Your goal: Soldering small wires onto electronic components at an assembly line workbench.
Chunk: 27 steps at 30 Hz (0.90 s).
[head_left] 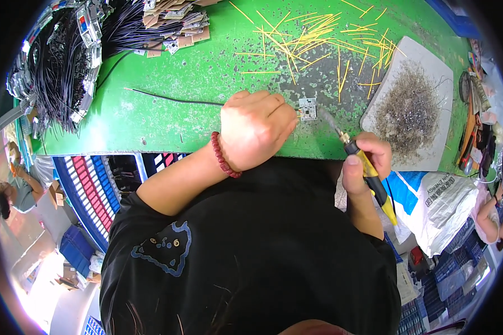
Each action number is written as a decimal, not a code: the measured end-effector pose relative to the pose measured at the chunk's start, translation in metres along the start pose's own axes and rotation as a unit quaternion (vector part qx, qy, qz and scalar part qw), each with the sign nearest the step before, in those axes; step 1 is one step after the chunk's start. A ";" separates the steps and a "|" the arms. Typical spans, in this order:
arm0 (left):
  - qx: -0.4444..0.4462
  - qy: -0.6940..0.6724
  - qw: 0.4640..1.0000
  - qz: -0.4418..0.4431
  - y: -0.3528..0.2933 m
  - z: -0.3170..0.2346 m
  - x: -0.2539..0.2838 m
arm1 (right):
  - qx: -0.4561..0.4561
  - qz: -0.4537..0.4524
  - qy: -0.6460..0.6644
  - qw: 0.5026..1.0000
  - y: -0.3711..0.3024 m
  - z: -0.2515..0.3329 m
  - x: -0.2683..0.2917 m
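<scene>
A small white circuit board (307,109) lies on the green worktable (167,125), just past the fingers of my left hand (260,125). That hand is closed, knuckles up, over a black cable (173,100) that runs in from the left; its fingertips are hidden beneath it. Thin wires show between the fingers and the board's left edge. A soldering iron (382,198) with a black and yellow handle is gripped in my right hand (356,178). Its tip points up and left, close to the board's right side; whether it touches is unclear.
Yellow thin tubes (313,36) lie scattered at the back. To the right, a pale board (439,106) bears a heap of dark clippings (408,106). Bundled black cables (56,84) with boards fill the far left. A white sack (444,204) sits below the table's right edge.
</scene>
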State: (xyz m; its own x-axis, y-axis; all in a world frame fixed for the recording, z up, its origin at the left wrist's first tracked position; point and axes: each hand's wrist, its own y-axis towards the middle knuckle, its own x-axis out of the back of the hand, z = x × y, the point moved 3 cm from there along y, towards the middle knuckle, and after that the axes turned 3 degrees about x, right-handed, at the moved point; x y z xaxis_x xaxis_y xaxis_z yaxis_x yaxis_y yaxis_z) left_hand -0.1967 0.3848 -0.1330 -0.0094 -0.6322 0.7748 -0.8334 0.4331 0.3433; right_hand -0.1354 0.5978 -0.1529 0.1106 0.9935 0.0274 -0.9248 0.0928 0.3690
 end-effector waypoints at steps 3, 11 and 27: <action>0.000 0.001 1.000 0.002 0.000 0.001 -0.001 | -0.107 0.022 0.001 0.994 0.008 0.009 -0.013; -0.003 0.000 1.000 -0.012 0.002 0.000 0.000 | 0.064 0.195 -0.235 0.950 0.025 0.004 -0.033; -0.033 -0.105 0.992 -0.057 -0.004 -0.010 0.002 | -0.071 0.083 -0.003 0.994 0.021 0.005 -0.039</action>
State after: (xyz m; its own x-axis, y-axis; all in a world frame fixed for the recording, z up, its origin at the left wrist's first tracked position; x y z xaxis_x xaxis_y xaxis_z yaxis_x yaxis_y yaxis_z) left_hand -0.1877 0.3883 -0.1278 -0.0373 -0.7962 0.6039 -0.7981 0.3874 0.4615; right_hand -0.1568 0.5611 -0.1418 -0.0452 0.9956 0.0825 -0.9723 -0.0628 0.2251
